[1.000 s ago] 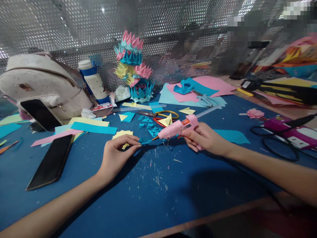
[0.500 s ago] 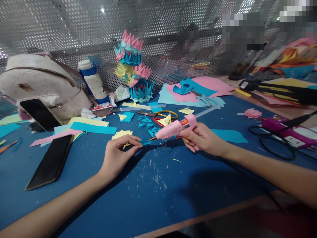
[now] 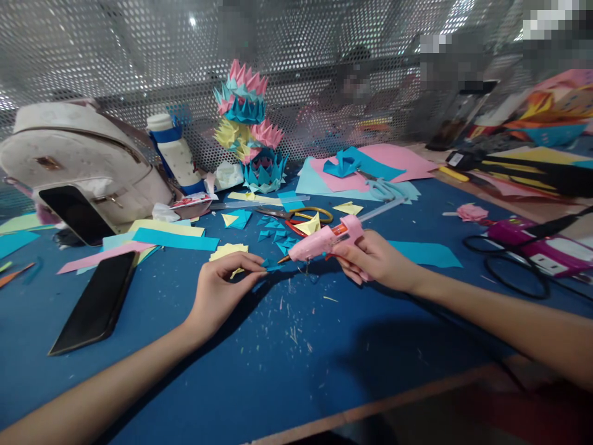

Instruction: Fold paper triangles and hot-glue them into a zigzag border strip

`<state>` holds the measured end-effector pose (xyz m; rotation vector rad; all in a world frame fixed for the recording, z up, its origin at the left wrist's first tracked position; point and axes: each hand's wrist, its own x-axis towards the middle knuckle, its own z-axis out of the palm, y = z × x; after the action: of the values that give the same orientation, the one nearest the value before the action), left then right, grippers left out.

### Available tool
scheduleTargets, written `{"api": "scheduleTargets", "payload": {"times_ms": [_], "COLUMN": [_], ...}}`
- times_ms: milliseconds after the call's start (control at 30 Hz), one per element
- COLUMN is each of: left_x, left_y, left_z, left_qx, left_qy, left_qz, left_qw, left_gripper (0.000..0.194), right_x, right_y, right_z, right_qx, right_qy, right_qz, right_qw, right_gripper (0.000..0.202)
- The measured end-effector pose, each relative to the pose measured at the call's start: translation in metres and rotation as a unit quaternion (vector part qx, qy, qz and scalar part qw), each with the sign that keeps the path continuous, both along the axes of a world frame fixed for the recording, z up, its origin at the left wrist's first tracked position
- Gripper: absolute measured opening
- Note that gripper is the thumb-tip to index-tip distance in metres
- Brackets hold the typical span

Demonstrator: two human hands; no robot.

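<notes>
Between the thumb and fingers of my left hand is a small blue folded paper piece. My right hand is wrapped round a pink glue gun, whose nozzle points left at the blue piece, at or very close to it. Several small blue folded pieces lie just behind the nozzle. A yellow folded piece rests by scissors with yellow and red handles. Near my left fingertips is a stack of yellow paper.
A tiered paper model stands at the back. To the left are a backpack, a bottle and a phone. Pink sheets, a purple power strip and black cables lie to the right.
My right hand and the glue gun have shifted very slightly left. My left hand keeps its place with the blue piece.
</notes>
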<state>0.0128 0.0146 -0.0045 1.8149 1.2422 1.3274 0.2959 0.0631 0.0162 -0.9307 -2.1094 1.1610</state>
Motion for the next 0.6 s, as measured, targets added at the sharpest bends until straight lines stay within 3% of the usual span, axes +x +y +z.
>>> {"api": "scheduleTargets", "payload": {"times_ms": [600], "left_x": [-0.003], "left_y": [0.002], "left_z": [-0.003], "left_qx": [-0.023], "left_qy": [-0.049], "left_qz": [0.02], "left_qw": [0.998], "left_gripper": [0.005], "right_x": [0.011], "right_y": [0.01], "right_z": [0.0], "right_qx": [-0.036], "right_qy": [0.001], "right_qz": [-0.021], "right_qw": [0.999], "right_gripper": [0.051]}}
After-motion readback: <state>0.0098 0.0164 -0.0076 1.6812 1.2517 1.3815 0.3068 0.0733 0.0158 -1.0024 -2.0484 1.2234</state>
